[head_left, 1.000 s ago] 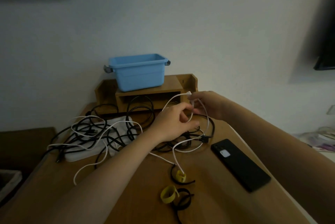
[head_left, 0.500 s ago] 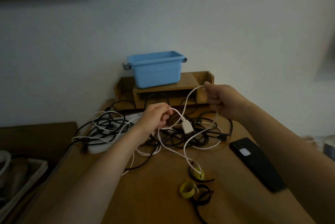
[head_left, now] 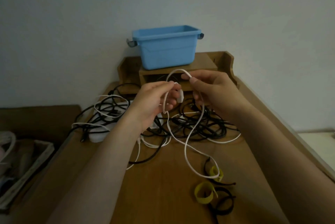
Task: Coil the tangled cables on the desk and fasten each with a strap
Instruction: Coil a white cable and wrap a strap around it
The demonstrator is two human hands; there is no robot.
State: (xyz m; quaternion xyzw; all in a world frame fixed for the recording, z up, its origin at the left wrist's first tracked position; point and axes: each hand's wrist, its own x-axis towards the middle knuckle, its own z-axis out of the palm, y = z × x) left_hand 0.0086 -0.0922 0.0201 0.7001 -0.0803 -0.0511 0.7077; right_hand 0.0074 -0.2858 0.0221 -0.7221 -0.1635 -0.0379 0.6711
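Our left hand (head_left: 154, 102) is raised over the middle of the desk (head_left: 163, 193), palm turned toward us, with its fingers curled loosely around a loop of the white cable (head_left: 185, 144). Our right hand (head_left: 215, 93) sits just beside it at the same height and pinches the same cable between thumb and forefinger. Between the two hands the cable rises in a small arch, and its flat white plug (head_left: 180, 96) hangs at the left fingertips.

We see a thin, pale, braided-looking cord that is matte and slightly pinkish in the dim light. Two strands drop from the hands and cross once above the desk. They then trail forward and to the right across the wood, and the far bend lies over a yellow strap (head_left: 215, 172). A second yellow strap (head_left: 204, 194) stands rolled into a ring nearer to us, and it touches a pair of black straps (head_left: 223, 205) that are also curled.

Behind and below the hands, a tangle of black cables (head_left: 199, 124) spreads over the back of the desk with thinner white leads threaded through it. On the left, part of the tangle lies on a white block (head_left: 97, 137) that we cannot identify.

A blue bin (head_left: 166, 49) stands on a wooden shelf unit (head_left: 223, 64) against the wall. A basket (head_left: 30, 160) sits beyond the left edge of the desk.
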